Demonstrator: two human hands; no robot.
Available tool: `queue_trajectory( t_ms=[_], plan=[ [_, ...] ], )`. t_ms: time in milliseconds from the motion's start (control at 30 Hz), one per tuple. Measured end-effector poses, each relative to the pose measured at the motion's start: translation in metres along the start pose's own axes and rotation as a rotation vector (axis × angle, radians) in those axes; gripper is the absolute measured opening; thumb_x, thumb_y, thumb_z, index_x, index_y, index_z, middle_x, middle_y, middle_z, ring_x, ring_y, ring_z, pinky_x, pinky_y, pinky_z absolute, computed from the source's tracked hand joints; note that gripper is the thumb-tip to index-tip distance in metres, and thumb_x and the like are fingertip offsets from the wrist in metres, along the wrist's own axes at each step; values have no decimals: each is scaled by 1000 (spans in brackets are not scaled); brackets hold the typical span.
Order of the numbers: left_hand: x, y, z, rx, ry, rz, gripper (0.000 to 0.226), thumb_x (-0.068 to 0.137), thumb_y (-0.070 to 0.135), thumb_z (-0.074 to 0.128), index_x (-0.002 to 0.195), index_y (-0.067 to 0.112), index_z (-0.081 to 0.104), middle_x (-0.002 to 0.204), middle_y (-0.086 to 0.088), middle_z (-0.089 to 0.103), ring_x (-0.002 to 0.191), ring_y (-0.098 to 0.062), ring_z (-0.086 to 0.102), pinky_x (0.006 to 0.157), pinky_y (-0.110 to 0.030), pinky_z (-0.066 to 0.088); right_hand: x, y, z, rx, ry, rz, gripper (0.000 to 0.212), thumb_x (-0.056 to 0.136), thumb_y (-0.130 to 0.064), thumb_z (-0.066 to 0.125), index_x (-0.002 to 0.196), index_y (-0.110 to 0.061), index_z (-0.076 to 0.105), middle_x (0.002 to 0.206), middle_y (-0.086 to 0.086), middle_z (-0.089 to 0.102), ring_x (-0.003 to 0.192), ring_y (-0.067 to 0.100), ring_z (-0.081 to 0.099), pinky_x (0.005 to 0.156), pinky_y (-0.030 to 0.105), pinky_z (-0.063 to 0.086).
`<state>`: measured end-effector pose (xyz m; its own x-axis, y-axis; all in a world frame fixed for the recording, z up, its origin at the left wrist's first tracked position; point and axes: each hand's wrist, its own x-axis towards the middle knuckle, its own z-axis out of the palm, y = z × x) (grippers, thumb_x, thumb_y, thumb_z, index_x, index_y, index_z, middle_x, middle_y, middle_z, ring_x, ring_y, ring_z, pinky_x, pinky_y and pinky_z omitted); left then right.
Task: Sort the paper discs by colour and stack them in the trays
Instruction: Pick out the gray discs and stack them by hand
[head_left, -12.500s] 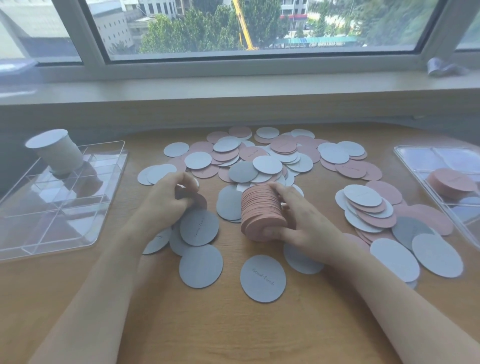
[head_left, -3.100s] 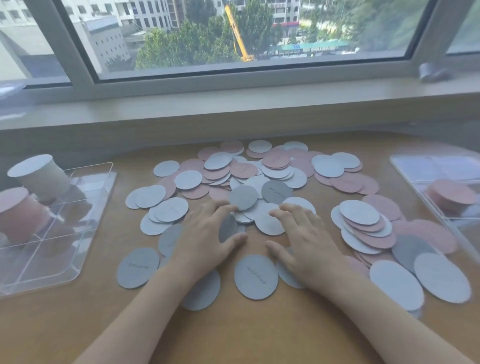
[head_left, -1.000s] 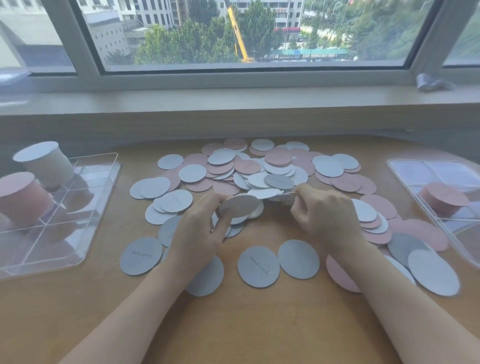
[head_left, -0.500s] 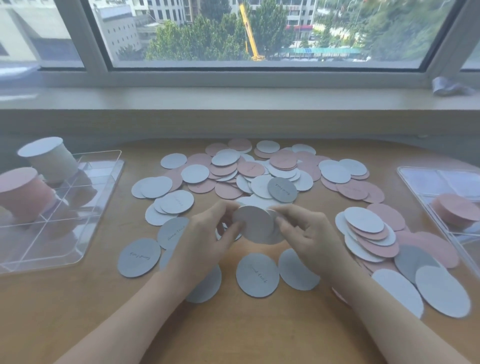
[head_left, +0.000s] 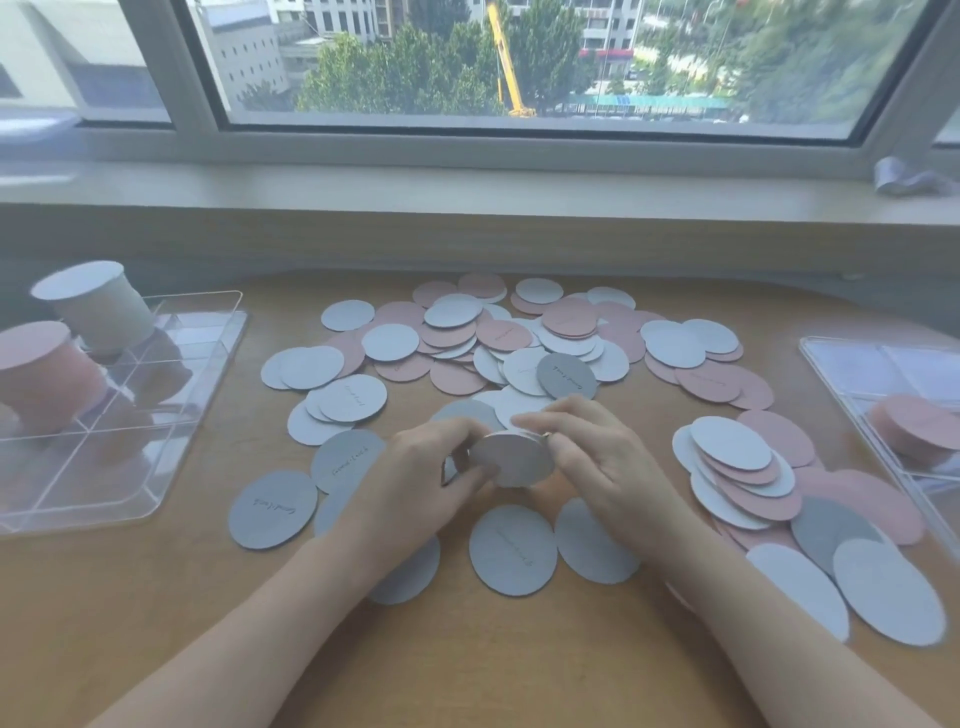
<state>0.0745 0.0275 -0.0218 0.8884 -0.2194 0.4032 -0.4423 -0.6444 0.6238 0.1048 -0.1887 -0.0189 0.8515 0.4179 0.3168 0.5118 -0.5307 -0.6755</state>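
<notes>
Grey and pink paper discs (head_left: 519, 338) lie scattered over the wooden table. Between my two hands sits a small stack of grey discs (head_left: 511, 460), held just above the table near its middle. My left hand (head_left: 415, 483) grips the stack's left side and my right hand (head_left: 602, 457) its right side. The clear tray on the left (head_left: 197, 395) holds a tall grey stack (head_left: 93, 306) and a tall pink stack (head_left: 41, 379). The clear tray on the right (head_left: 831, 374) holds a low pink stack (head_left: 919, 426).
More grey discs (head_left: 511, 551) lie just in front of my hands and to the left (head_left: 272, 509). A mixed overlapping pile (head_left: 743, 478) sits to the right. A window sill (head_left: 467, 192) runs along the table's far side.
Since a second ago my hands have come together, and the grey discs they picked up now form one small stack held between them. The view has shifted slightly.
</notes>
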Motion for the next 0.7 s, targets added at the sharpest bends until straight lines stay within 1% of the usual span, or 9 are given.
queue_trajectory(
  t_ms=[100,167,267,367,433,500,567,600,700],
  plan=[
    [-1,2,-3,25,-9,6,13,86,17,77,93,21,67,76,23,54,75,7,52,68,-6,34,16,8,-6,-310,78,35,48,89,-41,39,131,-26,59,126,-11,54,114,16,51,101,38,39],
    [-1,1,-4,24,-17,-3,12,87,21,77,94,23,66,77,24,53,77,6,52,69,-7,34,27,10,-9,-474,-37,45,62,83,-41,43,143,-27,45,147,-10,43,131,19,41,108,36,32],
    [-1,-3,-5,25,-26,-24,11,89,23,74,95,26,65,80,22,55,78,3,53,70,-9,34,39,15,-11,-531,-209,51,73,85,-36,51,153,-30,26,162,-10,23,148,13,15,120,36,16],
    [-1,-7,-8,22,-21,-30,12,90,22,74,95,27,64,88,24,56,82,-2,55,70,-9,35,45,20,-5,-586,-230,41,68,91,-45,48,153,-33,24,163,-12,20,151,8,6,123,38,3],
    [0,-8,-8,23,-20,-41,12,90,21,73,94,27,63,89,25,56,84,-4,56,71,-10,36,44,25,-1,-624,-194,40,62,90,-52,42,149,-33,35,160,-13,29,150,7,13,123,41,4],
    [1,-10,-8,30,-20,-50,12,90,21,72,95,26,63,89,26,56,85,-6,56,71,-11,37,41,30,0,-649,-123,-6,60,87,-57,36,139,-31,50,152,-13,44,146,8,28,121,46,15],
    [1,-11,-7,31,-22,-52,12,90,21,72,94,26,62,88,27,56,85,-6,56,71,-11,37,40,33,0,-621,-7,-48,46,89,-49,40,121,-28,64,131,-13,63,135,10,44,113,51,32],
    [1,-10,-7,28,-22,-55,12,91,21,72,94,26,62,88,26,56,85,-5,56,71,-11,37,39,34,-2,-595,66,-71,36,91,-42,43,111,-25,68,116,-12,70,128,11,52,111,51,35],
    [1,-9,-7,21,-12,-73,12,90,21,73,94,28,63,86,21,58,81,0,55,68,-10,36,38,33,-7,-514,285,-126,27,94,-26,45,97,-18,71,93,-8,72,105,12,61,113,39,29]
  ],
)
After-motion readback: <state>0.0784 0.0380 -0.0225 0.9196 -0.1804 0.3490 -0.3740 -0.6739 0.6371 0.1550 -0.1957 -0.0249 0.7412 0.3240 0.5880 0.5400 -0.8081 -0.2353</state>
